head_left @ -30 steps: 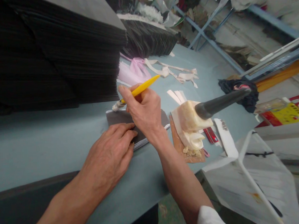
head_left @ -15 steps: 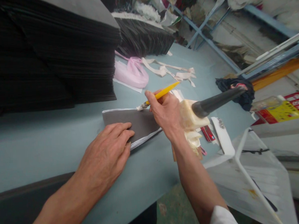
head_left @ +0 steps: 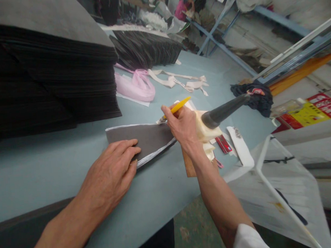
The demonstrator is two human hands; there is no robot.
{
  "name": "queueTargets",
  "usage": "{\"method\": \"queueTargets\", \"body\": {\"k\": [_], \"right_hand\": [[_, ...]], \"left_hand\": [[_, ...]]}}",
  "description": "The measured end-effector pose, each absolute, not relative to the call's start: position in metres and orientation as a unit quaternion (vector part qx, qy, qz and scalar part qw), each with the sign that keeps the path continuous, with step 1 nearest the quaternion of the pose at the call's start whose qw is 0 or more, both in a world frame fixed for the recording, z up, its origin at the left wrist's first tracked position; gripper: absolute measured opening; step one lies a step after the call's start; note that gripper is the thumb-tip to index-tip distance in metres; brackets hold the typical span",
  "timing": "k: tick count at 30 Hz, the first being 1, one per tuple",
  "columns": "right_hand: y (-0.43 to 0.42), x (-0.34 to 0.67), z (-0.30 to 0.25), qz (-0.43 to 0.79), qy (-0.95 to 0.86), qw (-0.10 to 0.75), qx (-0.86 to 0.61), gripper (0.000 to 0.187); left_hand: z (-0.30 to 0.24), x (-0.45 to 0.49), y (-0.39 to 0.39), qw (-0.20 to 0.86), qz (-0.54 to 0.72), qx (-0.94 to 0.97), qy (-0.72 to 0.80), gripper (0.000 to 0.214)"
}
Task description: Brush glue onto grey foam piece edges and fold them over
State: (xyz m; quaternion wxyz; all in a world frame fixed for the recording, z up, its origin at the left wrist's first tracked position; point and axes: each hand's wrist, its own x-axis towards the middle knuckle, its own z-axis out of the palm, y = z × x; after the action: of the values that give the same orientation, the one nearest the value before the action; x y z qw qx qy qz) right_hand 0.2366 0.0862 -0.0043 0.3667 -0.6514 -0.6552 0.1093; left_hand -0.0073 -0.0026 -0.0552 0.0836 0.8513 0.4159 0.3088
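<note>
A dark grey flat piece (head_left: pixel 146 135) with white-coated edges lies on the pale blue-green table (head_left: pixel 157 193). My left hand (head_left: pixel 115 162) rests flat on its near left part, fingers stretched out. In my right hand (head_left: pixel 183 125) is a yellow-handled brush (head_left: pixel 179 106), pinched between thumb and fingers. White stuff coats the brush's tip, which is at the far edge of the piece. Just right of that hand stands a cream-coloured block-shaped container (head_left: pixel 208 127) with a dark tapered spout (head_left: pixel 225 110) pointing up and right.
Tall stacks of black sheets (head_left: pixel 51 77) stand at the left, with a fanned row of black pieces (head_left: pixel 148 46) behind. A pink cloth strip (head_left: pixel 139 85) and white tapes (head_left: pixel 177 81) lie beyond the piece. A red packet (head_left: pixel 223 144) and white strip (head_left: pixel 240 148) lie right.
The brush tip has shifted right along the piece's far edge, and its handle is tilted a little differently. My left hand stays on the piece. The whole view has shifted slightly.
</note>
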Motion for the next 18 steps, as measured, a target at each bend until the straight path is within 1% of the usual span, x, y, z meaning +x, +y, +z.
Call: {"method": "queueTargets", "body": {"k": [4, 8, 13, 18], "right_hand": [[0.084, 0.227, 0.005, 0.114, -0.632, 0.420, -0.642, 0.046], [0.084, 0.200, 0.006, 0.174, -0.647, 0.446, -0.593, 0.045], [0.088, 0.185, -0.006, 0.222, -0.666, 0.418, -0.576, 0.045], [0.087, 0.209, -0.001, 0.164, -0.664, 0.371, -0.629, 0.041]], "left_hand": [[-0.056, -0.008, -0.001, 0.087, 0.305, 0.851, 0.419, 0.036], [-0.055, -0.010, -0.001, 0.098, 0.292, 0.853, 0.421, 0.036], [-0.052, -0.010, 0.000, 0.100, 0.283, 0.854, 0.425, 0.039], [-0.049, -0.010, 0.000, 0.116, 0.276, 0.854, 0.425, 0.041]]}}
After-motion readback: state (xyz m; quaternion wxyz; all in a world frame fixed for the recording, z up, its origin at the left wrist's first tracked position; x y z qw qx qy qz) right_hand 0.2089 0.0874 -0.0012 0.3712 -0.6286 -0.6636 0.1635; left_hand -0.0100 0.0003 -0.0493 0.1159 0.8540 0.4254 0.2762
